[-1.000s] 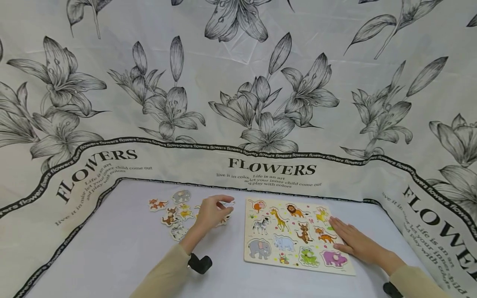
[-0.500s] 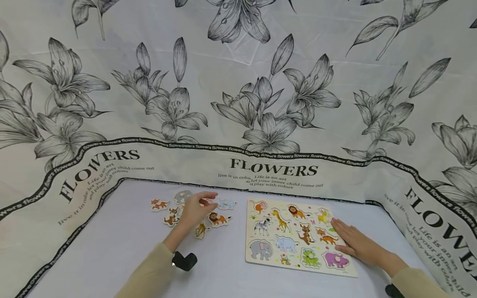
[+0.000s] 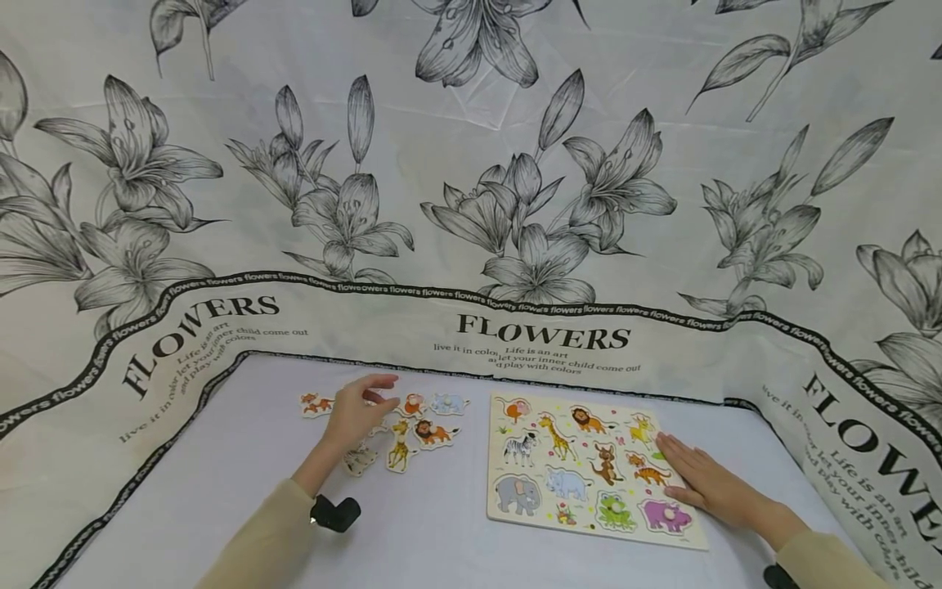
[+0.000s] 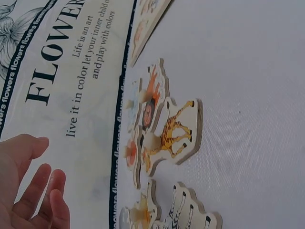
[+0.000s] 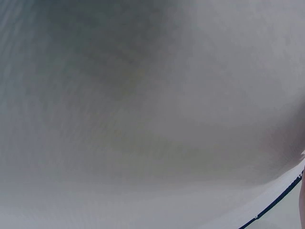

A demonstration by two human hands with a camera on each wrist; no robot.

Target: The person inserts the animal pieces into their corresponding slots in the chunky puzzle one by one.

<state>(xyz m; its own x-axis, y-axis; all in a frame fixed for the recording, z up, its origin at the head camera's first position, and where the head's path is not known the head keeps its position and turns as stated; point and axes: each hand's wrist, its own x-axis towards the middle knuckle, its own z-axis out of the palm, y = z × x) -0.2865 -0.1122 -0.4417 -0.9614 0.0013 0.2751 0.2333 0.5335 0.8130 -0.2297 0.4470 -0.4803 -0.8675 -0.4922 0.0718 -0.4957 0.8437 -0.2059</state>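
Note:
My left hand (image 3: 353,417) is above the left part of a group of loose wooden animal pieces, partly hiding them. In the left wrist view its fingers (image 4: 28,200) bend loosely around nothing. To its right lie a giraffe piece (image 3: 399,446), a lion piece (image 3: 434,433), a pale blue rhino piece (image 3: 449,403) and a red-orange piece (image 3: 412,404). Below it is a zebra piece (image 3: 359,460), and at its left a fox-like orange piece (image 3: 316,403). My right hand (image 3: 710,483) rests flat, fingers straight, on the right edge of the wooden puzzle board (image 3: 540,523).
A knobbed frog piece (image 3: 615,511) and a purple hippo piece (image 3: 666,517) sit in the board. White cloth (image 3: 427,532) covers the table. Behind it rises a flower-printed curtain (image 3: 368,245). The right wrist view is mostly blurred grey.
My left hand has moved left across the loose pieces, uncovering the rhino, lion, giraffe and red-orange pieces. My right hand keeps its place on the board.

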